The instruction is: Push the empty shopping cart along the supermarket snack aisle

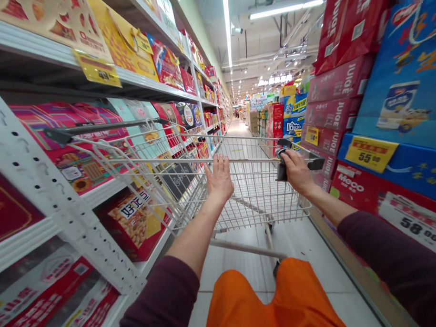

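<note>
A wire shopping cart (247,191) stands in front of me, seen from its handle end, with its grey metal handle bar (160,161) running across the view. My left hand (219,178) rests flat against the bar with the fingers spread, not wrapped around it. My right hand (296,172) is closed around the bar's right end, beside a black plastic fitting (281,165). The cart's basket shows nothing inside it. Maroon sleeves (386,258) cover both forearms up to the wrists, and orange clothing (269,300) fills the bottom of the view.
Left of the cart, white shelves (57,188) hold red and yellow gift boxes. Right of it stand stacked red juice cartons (338,83) and blue boxes with price signs. A tiled aisle (240,129) runs ahead between them to further displays.
</note>
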A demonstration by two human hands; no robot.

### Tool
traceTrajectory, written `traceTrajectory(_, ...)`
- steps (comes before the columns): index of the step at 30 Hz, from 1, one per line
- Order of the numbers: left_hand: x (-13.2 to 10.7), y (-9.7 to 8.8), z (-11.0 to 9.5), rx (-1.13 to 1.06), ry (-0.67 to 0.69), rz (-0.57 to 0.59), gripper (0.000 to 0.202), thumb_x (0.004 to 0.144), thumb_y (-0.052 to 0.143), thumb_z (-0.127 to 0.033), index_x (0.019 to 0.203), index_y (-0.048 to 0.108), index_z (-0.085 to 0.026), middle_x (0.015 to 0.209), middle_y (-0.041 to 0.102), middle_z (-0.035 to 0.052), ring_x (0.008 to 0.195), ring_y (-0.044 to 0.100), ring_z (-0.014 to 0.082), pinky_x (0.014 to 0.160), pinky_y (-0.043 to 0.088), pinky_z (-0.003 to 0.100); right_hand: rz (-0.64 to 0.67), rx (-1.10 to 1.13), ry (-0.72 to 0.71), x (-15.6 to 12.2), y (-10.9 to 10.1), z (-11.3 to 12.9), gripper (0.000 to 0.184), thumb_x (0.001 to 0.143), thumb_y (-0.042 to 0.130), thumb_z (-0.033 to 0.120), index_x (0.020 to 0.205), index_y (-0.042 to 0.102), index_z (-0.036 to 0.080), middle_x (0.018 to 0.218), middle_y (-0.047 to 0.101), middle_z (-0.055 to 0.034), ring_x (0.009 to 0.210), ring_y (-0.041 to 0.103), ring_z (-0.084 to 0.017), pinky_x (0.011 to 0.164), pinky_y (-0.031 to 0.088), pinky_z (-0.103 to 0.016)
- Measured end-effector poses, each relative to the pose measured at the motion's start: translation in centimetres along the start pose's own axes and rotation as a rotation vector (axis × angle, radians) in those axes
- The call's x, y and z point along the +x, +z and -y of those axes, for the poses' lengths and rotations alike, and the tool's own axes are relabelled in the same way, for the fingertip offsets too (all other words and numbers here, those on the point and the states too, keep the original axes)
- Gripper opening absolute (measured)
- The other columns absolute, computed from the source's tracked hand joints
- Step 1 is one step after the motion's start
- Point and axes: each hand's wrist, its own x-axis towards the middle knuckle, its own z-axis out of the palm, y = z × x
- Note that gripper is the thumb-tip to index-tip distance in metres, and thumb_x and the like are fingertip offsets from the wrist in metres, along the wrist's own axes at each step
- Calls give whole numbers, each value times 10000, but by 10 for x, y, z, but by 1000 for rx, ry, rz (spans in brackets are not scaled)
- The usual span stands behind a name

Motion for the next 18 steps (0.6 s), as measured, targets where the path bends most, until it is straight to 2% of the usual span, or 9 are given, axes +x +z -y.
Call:
traceTrajectory(2,0,1,-2,-4,-2,-5,781,782,484,-153,1512,211,-101,1617,136,141,1499,77,284,1186,104,587,9,9,2,1,2,4,445,910,330,125,1279,577,159,1323,556,-156,1281,433,-281,1062,405,-507)
traceTrajectory(4,0,3,-3,-7,-7,-17,786,780,485,-158,1513,207,-100,1617,133,144,1499,70,289,1186,106,585,22,32,-11,7,7,20,454,919,317,126,1293,571,170,1330,555,-149,1296,417,-279,1071,399,-511)
traceTrajectory(8,-1,3,-2,-5,-9,-28,800,777,493,-178,1517,197,-108,1618,138,138,1500,55,292,1187,102,580,39,83,-68,26,23,72,473,928,298,101,1305,568,194,1333,566,-124,1307,413,-270,1090,388,-511)
traceTrajectory(12,-4,-4,2,3,11,-14,772,794,478,-187,1513,209,-108,1616,148,126,1499,86,279,1186,121,575,61,104,-133,42,33,119,446,934,322,102,1298,573,162,1346,560,-129,1306,421,-276,1099,387,-496)
traceTrajectory(15,-6,-7,8,21,47,-3,759,799,470,-182,1511,216,-107,1612,175,122,1496,115,268,1193,104,567,75,100,-157,45,32,125,432,934,346,104,1300,570,145,1349,556,-140,1307,423,-277,1108,381,-486)
traceTrajectory(18,-7,-4,16,29,37,-21,785,779,483,-168,1511,210,-97,1614,158,131,1497,109,273,1196,85,565,63,80,-166,39,26,103,426,943,339,113,1299,569,151,1340,562,-138,1289,436,-277,1099,393,-486)
